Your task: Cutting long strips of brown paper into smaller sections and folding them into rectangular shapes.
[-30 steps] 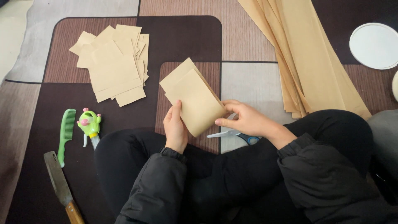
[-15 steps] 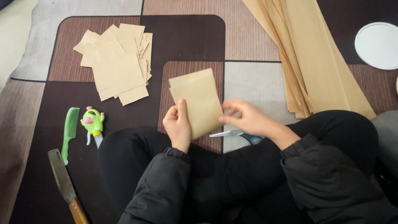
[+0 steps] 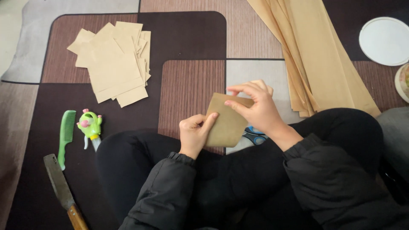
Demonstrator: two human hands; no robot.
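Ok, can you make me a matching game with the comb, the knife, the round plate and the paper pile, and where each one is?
Things:
1. comb
2. knife
3. round white plate
4. pile of cut brown papers

Places:
A. top right corner
B. bottom left corner
C. top left, on the rug
D. beside the green toy

Pairs: 1-D, 2-B, 3-A, 4-C

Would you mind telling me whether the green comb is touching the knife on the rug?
Apart. The head view shows the comb ending just above the knife blade, with a dark strip of rug between them.
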